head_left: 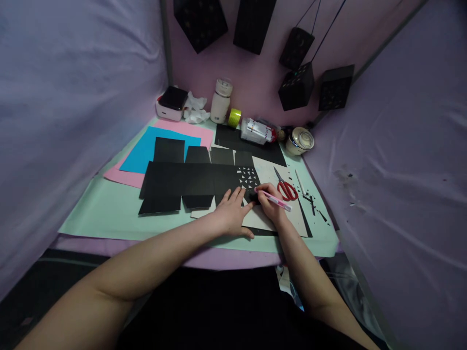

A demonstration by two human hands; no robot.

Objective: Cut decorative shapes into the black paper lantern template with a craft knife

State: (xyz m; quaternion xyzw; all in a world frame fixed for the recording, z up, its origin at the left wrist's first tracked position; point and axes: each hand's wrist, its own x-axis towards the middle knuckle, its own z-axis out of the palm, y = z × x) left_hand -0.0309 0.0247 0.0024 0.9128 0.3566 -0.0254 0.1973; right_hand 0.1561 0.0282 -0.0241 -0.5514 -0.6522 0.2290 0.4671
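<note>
In the head view, the person's left arm enters from the lower left and bends at the elbow, its forearm slanting up across the near edge of the table (109, 218). The left hand (231, 216) lies palm down with its fingers spread, pressing on the near edge of the black card (178, 180), while its thumb points right, apart from the rest. The right forearm rises from the lower right and leans left; the right hand (270, 204) is curled in a writing grip, its fingers closed around a pink pen-shaped tool (278, 200) whose rear end slopes down to the right. The black card lies flat across the middle of the table, flaps along both long sides, with a cluster of small cut-out shapes (247, 178) just beyond the hands. Red-handled scissors (287, 190) rest right of the card, on a pale board (268, 172).
</note>
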